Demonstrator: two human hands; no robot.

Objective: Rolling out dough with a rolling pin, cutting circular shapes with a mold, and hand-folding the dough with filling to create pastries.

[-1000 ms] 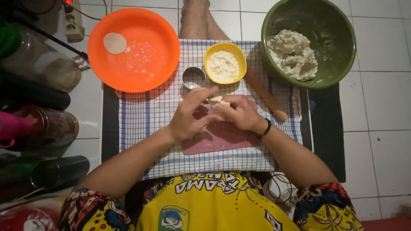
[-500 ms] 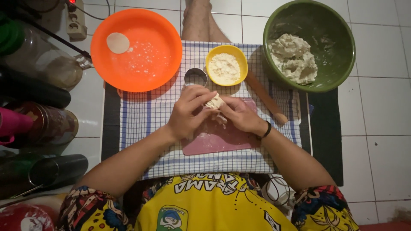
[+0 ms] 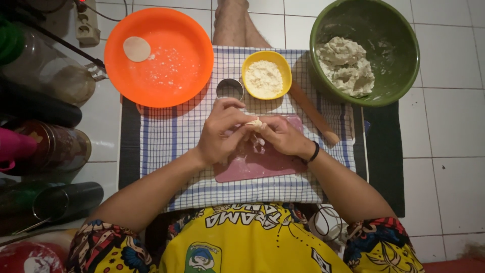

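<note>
My left hand and my right hand meet over a pink board and pinch a small pale piece of dough between their fingertips. The board lies on a blue-checked cloth. Just beyond the hands stand a round metal cutter and a yellow bowl of flour. A wooden rolling pin lies right of my right hand.
An orange plate with one flat dough disc and flour dust sits at the far left. A green bowl holding a dough lump is at the far right. Jars and dark bottles crowd the left edge. A bare foot rests beyond the cloth.
Both hands have closed tighter around the small dough piece and shifted slightly; the dough now shows as a small lump at the fingertips.
</note>
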